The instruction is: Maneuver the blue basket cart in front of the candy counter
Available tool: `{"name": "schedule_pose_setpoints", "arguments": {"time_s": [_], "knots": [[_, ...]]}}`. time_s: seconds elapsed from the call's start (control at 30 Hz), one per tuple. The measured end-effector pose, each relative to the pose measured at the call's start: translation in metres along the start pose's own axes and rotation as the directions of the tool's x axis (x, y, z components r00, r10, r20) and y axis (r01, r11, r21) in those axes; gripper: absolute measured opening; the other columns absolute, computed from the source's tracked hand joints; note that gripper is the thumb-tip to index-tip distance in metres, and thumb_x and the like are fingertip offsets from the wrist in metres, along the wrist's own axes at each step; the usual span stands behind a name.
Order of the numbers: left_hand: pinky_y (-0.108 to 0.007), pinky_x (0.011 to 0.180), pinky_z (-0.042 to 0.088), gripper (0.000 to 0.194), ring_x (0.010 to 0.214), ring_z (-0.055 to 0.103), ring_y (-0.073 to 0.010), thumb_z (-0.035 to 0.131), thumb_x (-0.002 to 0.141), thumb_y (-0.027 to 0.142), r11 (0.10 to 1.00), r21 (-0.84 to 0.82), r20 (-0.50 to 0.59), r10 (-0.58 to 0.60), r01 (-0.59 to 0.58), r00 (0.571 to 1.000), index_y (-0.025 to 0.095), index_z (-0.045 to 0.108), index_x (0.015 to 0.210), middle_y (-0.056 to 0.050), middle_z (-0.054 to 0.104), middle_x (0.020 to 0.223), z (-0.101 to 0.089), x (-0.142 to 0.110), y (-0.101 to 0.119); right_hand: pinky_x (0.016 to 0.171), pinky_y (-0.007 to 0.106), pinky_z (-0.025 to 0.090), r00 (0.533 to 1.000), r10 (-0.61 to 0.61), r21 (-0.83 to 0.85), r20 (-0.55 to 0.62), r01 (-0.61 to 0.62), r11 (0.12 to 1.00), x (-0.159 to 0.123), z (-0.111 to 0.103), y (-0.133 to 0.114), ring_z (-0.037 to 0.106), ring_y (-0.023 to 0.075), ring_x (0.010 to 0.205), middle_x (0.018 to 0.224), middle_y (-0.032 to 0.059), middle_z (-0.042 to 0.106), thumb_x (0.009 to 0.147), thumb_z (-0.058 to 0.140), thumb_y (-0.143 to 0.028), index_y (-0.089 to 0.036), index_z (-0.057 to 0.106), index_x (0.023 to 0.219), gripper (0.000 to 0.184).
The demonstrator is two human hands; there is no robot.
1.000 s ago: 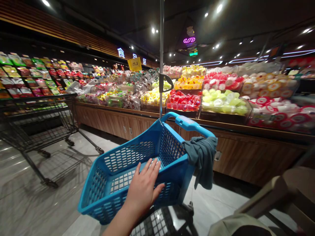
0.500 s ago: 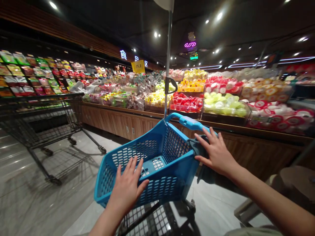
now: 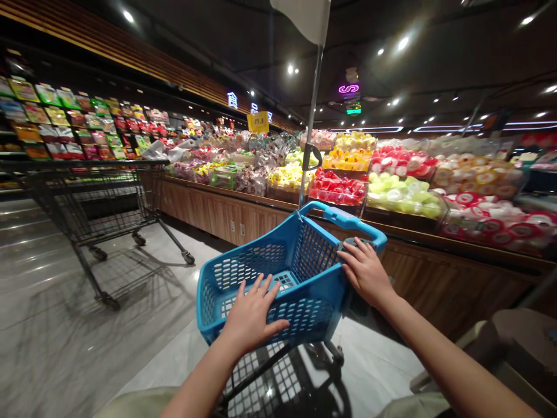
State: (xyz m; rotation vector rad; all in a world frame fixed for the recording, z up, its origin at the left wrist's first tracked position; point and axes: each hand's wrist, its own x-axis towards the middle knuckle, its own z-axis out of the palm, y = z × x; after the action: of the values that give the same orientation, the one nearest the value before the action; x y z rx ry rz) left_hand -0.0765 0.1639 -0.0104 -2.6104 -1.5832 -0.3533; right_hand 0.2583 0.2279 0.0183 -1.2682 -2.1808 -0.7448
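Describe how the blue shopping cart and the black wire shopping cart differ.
The blue shopping cart has broad walls pierced with slots; the black wire shopping cart has sides of thin bars. The left hand and right hand are at the blue shopping cart, while the black wire shopping cart stands apart, farther left. Both have wheels and stand on the pale floor.

Pale grey, glossy floor [image 3: 143, 339], streaked with reflected light at left. Standing on it: a blue shopping cart [image 3: 333, 302] at centre and, apart to the left, a black wire cart [image 3: 112, 232], both upright on wheels. Beyond, a wood-fronted worktop [image 3: 209, 206]. Ranged along it: clear-walled bins [image 3: 402, 218], full of red pieces [image 3: 337, 184], yellow pieces [image 3: 287, 173] and pale-green pieces [image 3: 400, 193]; farther left, shiny packets [image 3: 252, 181].
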Motion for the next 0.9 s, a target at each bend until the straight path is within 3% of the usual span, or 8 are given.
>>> {"name": "schedule_pose_setpoints", "arguments": {"time_s": [0.17,0.3,0.43,0.53,0.7,0.8,0.9], "knots": [[-0.066,0.111,0.017,0.082,0.144,0.022,-0.0370,0.051,0.081,0.071,1.000,-0.012,-0.008,-0.014,0.014,1.000,0.024,0.037,0.147,-0.013,0.030,0.156,0.001,0.000,0.005,0.114,0.058,0.023,0.999,-0.009,0.035,0.034,0.008,0.999,-0.005,0.003,-0.038,0.023,0.0347,0.143,0.145,0.0117,0.045,0.092,0.048,-0.034,-0.017,0.055,0.133,0.044],[-0.066,0.111,0.016,0.084,0.145,0.021,-0.0365,0.049,0.081,0.072,1.000,0.003,0.022,-0.026,0.026,0.999,0.024,0.035,0.148,-0.012,0.028,0.157,0.000,0.001,0.006,0.115,0.054,0.021,0.987,-0.143,0.130,0.073,0.133,0.983,-0.009,0.009,-0.075,0.020,0.0332,0.144,0.151,0.0115,0.037,0.087,0.055,-0.034,-0.017,0.045,0.142,0.059],[-0.067,0.112,0.016,0.085,0.145,0.019,-0.0362,0.045,0.081,0.075,0.999,0.006,0.037,-0.040,0.040,0.998,0.025,0.034,0.148,-0.010,0.027,0.158,0.000,0.000,0.005,0.115,0.052,0.022,0.975,-0.215,0.173,0.047,0.204,0.963,-0.009,0.025,-0.090,0.029,0.0318,0.140,0.149,0.0112,0.042,0.086,0.060,-0.042,-0.021,0.049,0.139,0.058],[-0.067,0.112,0.015,0.084,0.146,0.018,-0.0362,0.046,0.081,0.075,0.999,0.011,0.037,-0.043,0.042,0.998,0.026,0.033,0.149,-0.010,0.026,0.158,0.000,-0.002,0.006,0.114,0.051,0.023,0.966,-0.257,0.136,0.014,0.253,0.958,-0.007,0.036,-0.078,0.035,0.0304,0.137,0.145,0.0099,0.047,0.089,0.059,-0.042,-0.023,0.055,0.133,0.048],[-0.070,0.110,0.014,0.088,0.146,0.016,-0.0378,0.048,0.079,0.076,0.999,-0.001,0.045,-0.048,0.048,0.998,0.027,0.030,0.150,-0.011,0.026,0.158,0.000,-0.003,0.010,0.114,0.047,0.026,0.924,-0.382,0.008,0.024,0.382,0.924,-0.010,0.033,-0.031,0.031,0.0279,0.141,0.149,0.0084,0.041,0.093,0.052,-0.024,-0.023,0.050,0.138,0.045],[-0.071,0.110,0.013,0.090,0.146,0.014,-0.0386,0.048,0.078,0.076,0.999,-0.012,0.041,-0.046,0.046,0.998,0.027,0.027,0.151,-0.011,0.024,0.159,0.003,-0.002,0.014,0.115,0.050,0.026,0.926,-0.378,-0.049,0.023,0.379,0.924,-0.014,0.025,-0.004,0.030,0.0284,0.141,0.150,0.0081,0.041,0.092,0.051,-0.019,-0.023,0.049,0.139,0.047],[-0.071,0.110,0.010,0.092,0.146,0.013,-0.0382,0.047,0.078,0.078,0.999,-0.032,0.024,-0.038,0.039,0.999,0.028,0.025,0.152,-0.010,0.023,0.159,0.007,-0.001,0.019,0.114,0.055,0.026,0.950,-0.312,-0.080,0.001,0.312,0.947,-0.018,0.021,0.005,0.028,0.0324,0.141,0.149,0.0083,0.042,0.091,0.053,-0.024,-0.023,0.052,0.135,0.044]]}}
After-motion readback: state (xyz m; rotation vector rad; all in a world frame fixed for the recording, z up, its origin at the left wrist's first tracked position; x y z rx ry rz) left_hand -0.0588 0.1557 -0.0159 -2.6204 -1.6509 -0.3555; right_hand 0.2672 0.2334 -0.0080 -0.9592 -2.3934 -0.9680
